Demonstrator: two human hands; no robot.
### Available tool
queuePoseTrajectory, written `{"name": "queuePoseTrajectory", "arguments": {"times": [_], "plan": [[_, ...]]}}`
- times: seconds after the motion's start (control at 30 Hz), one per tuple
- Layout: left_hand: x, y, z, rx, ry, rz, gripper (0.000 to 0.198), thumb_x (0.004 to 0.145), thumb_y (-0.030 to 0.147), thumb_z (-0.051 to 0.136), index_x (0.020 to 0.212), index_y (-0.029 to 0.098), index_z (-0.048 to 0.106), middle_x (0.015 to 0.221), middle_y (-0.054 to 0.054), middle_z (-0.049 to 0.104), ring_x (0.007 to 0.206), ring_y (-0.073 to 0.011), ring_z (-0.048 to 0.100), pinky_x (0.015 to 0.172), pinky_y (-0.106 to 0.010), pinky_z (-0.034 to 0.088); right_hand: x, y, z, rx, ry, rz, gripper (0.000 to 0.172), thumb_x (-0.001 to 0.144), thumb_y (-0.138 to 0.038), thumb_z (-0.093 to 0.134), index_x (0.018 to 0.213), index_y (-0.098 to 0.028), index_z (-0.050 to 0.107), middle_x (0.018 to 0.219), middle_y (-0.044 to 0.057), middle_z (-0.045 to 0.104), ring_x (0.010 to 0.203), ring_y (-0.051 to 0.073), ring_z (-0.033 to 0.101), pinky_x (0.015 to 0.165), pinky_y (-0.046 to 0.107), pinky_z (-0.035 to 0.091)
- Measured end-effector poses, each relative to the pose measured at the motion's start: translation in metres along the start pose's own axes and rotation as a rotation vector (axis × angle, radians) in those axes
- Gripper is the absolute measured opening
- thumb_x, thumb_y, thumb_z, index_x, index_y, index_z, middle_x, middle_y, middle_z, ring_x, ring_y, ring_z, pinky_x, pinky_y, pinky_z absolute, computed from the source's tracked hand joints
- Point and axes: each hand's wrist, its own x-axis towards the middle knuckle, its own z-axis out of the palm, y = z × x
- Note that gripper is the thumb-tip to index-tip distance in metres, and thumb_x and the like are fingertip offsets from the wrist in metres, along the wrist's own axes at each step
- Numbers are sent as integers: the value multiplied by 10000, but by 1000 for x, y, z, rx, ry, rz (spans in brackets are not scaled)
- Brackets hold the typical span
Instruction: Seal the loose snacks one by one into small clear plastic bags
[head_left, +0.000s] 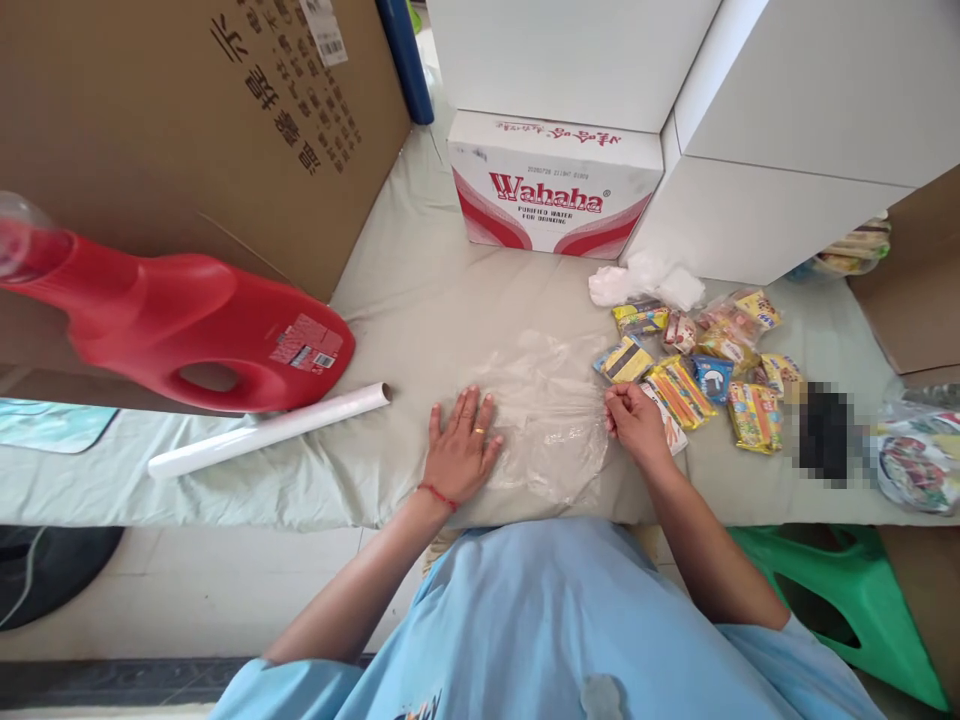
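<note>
A thin clear plastic bag (559,420) lies spread on the pale cloth in front of me. My left hand (461,445) rests flat at its left edge, fingers stretched and apart. On the opposite side my right hand (636,425) pinches the bag's right edge between thumb and fingers. Just beyond that hand is a pile of small wrapped snacks, among them a yellow packet of sticks (681,392), a blue packet (712,378) and a yellow packet with a dark band (627,360). A white and orange packet (666,420) is partly hidden behind my right hand.
A red jug (210,325) and a white roll (270,430) lie at the left, by a large cardboard box (225,120). A Wahaha carton (555,190) stands at the back, near crumpled white plastic (646,282). A green stool (847,600) is below right.
</note>
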Motion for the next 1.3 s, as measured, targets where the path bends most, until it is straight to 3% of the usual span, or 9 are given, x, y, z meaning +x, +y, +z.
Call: {"name": "queuePoseTrajectory", "arguments": {"times": [0.17, 0.37, 0.57, 0.63, 0.83, 0.97, 1.1, 1.23, 1.3], "plan": [[-13, -25, 1, 27, -30, 12, 650, 1063, 473, 300, 1649, 192, 269, 1696, -157, 290, 1572, -302, 303, 1275, -611, 28, 10, 2, -4, -187, -38, -71, 259, 915, -499, 555, 962, -245, 578, 677, -21, 617, 489, 167, 563, 449, 280, 450], [-21, -44, -6, 4, 8, 56, 659, 1071, 471, 287, 1649, 156, 243, 1678, -181, 333, 1553, -300, 344, 1272, -580, 94, 13, 4, 2, -568, 75, -209, 292, 966, -430, 493, 1103, -209, 626, 802, 53, 718, 650, 224, 660, 657, 343, 514], [-6, -26, -44, -25, 277, 100, 502, 1048, 357, 433, 1498, 143, 496, 1532, -181, 555, 1545, -291, 361, 1268, -532, 210, -13, -15, 3, -794, 254, -540, 326, 1036, -389, 439, 1137, -172, 660, 1068, 152, 714, 980, 284, 660, 860, 423, 535], [7, -16, -49, -43, 297, 151, 442, 1049, 329, 430, 1435, 159, 562, 1493, -156, 600, 1535, -254, 382, 1269, -487, 236, -27, -19, 13, -821, 194, -669, 333, 1056, -347, 424, 1205, -167, 662, 1140, 156, 710, 1070, 277, 645, 956, 437, 526], [51, -16, -17, 21, 7, -16, 598, 1063, 433, 291, 1598, 182, 382, 1696, -129, 315, 1575, -288, 297, 1280, -626, 69, -55, 18, 35, -1042, -258, -860, 588, 1052, -377, 477, 1573, -109, 429, 1636, 149, 430, 1549, 291, 313, 1252, 499, 316], [60, -28, -6, 65, -92, -124, 715, 1048, 518, 234, 1659, 148, 205, 1729, -133, 198, 1610, -284, 192, 1274, -652, 24, -63, 50, -3, -1120, -197, -707, 602, 1060, -395, 461, 1611, -163, 388, 1663, 129, 389, 1569, 295, 288, 1264, 538, 292], [59, -29, -8, 68, -116, -129, 746, 1041, 552, 222, 1668, 154, 162, 1738, -121, 158, 1617, -288, 162, 1276, -650, 21, -65, 37, -27, -1029, -98, -622, 537, 1063, -404, 441, 1527, -144, 511, 1573, 190, 497, 1460, 340, 455, 1175, 556, 432], [59, -27, -9, 68, -121, -131, 751, 1039, 558, 242, 1669, 157, 159, 1737, -121, 156, 1618, -289, 157, 1275, -652, 25, -47, -10, 17, -900, -188, -710, 462, 1079, -376, 395, 1463, -203, 586, 1433, 150, 630, 1306, 295, 589, 1112, 505, 501], [60, -27, -9, 73, -119, -137, 751, 1039, 556, 249, 1667, 154, 165, 1734, -128, 166, 1616, -291, 166, 1274, -654, 34, -27, -28, 54, -894, -273, -775, 498, 1083, -399, 389, 1508, -187, 541, 1517, 128, 572, 1398, 275, 518, 1169, 467, 455]]}}
